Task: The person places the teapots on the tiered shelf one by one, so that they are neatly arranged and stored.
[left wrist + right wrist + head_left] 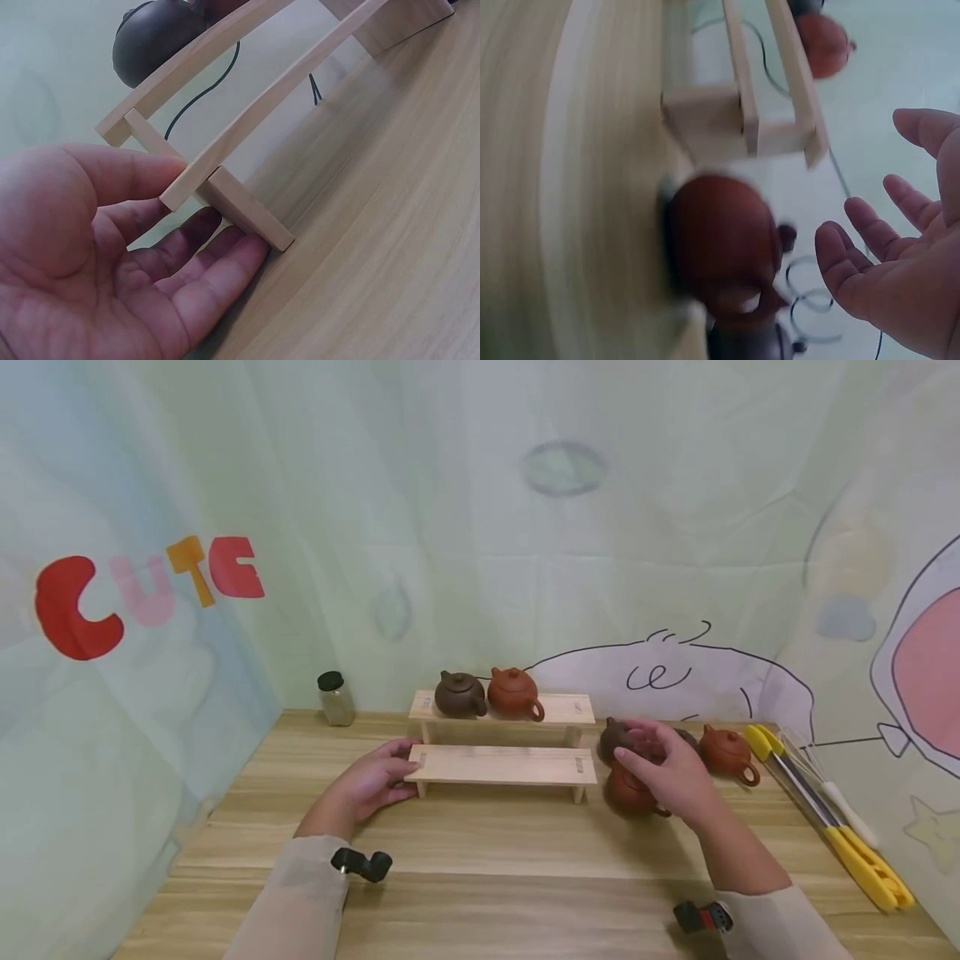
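Note:
A two-step wooden shelf (510, 764) stands on the table. At its left end my left hand (382, 777) grips the lower board, thumb on top and fingers around the leg (251, 210). On the upper step sit a dark brown teapot (457, 695) and a reddish teapot (512, 692). My right hand (671, 768) hovers with spread fingers over the teapots right of the shelf, holding nothing. Under it are a dark teapot (612, 742) and a reddish teapot (724, 232), partly covered in the head view. Another reddish teapot (726, 752) stands farther right, beside a mostly hidden dark one.
A small glass jar (337, 703) with a black lid stands at the back left. Yellow-handled tongs (825, 818) and a whisk (843, 810) lie along the right side. A printed curtain (465, 527) hangs behind the table.

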`<state>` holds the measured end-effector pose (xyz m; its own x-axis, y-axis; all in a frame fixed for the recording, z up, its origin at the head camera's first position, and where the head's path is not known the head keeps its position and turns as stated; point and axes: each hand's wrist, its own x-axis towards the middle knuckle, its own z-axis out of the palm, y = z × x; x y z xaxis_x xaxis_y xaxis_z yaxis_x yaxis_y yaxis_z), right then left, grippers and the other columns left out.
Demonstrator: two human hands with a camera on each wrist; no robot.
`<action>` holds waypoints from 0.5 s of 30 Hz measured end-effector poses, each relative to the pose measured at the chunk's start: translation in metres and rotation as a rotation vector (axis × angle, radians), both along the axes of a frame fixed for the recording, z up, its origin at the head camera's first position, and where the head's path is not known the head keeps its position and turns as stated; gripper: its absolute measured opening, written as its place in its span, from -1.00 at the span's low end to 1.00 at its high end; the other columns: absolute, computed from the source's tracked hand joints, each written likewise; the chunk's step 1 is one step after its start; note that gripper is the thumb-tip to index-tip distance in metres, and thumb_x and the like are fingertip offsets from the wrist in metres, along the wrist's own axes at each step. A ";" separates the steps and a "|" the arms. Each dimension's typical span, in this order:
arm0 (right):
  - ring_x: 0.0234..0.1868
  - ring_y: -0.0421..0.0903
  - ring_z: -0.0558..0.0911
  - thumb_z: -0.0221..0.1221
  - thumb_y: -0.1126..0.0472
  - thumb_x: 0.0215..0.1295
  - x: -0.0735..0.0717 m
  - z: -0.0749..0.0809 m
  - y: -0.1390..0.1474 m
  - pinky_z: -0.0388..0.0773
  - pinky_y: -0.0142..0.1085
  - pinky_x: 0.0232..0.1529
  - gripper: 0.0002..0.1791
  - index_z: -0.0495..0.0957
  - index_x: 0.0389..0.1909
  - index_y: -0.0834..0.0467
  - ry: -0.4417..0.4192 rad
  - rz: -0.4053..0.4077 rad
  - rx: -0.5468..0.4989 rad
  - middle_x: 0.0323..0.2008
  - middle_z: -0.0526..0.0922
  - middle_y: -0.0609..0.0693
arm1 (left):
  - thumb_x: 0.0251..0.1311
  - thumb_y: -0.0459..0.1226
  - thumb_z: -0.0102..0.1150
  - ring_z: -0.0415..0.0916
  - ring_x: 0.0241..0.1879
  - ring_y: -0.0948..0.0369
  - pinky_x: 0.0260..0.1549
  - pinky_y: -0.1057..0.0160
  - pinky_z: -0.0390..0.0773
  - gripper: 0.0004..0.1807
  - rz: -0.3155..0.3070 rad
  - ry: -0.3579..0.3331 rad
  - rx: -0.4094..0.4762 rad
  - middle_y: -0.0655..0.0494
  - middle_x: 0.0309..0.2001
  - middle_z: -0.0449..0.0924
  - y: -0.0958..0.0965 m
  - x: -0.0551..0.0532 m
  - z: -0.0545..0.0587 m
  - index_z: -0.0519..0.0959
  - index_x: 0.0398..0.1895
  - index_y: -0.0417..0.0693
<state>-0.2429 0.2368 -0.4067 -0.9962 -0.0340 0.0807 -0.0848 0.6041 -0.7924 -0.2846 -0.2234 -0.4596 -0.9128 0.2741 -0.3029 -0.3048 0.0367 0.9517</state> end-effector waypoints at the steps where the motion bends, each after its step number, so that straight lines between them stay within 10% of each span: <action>1: 0.43 0.25 0.52 0.30 -0.26 0.45 0.000 -0.001 0.006 0.61 0.19 0.31 -0.20 0.36 0.55 0.03 -0.008 -0.006 -0.002 0.42 0.53 0.22 | 0.55 -0.31 0.04 0.21 0.60 -0.15 0.56 -0.23 0.34 -0.26 -0.001 0.000 0.000 -0.21 0.69 0.02 0.000 0.000 0.000 0.07 0.71 -0.07; 15: 0.40 0.33 0.53 0.40 -0.22 0.37 -0.005 -0.023 0.032 0.67 0.12 0.27 -0.16 0.39 0.50 0.13 -0.156 0.051 0.031 0.46 0.45 0.35 | 0.57 -0.30 0.03 0.23 0.58 -0.13 0.52 -0.15 0.43 -0.26 -0.013 0.011 -0.012 -0.20 0.71 -0.01 0.000 0.000 0.000 0.05 0.72 -0.07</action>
<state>-0.2476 0.2685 -0.4295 -0.9934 -0.0853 -0.0768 0.0064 0.6265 -0.7794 -0.2848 -0.2237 -0.4600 -0.9122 0.2828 -0.2965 -0.2941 0.0521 0.9544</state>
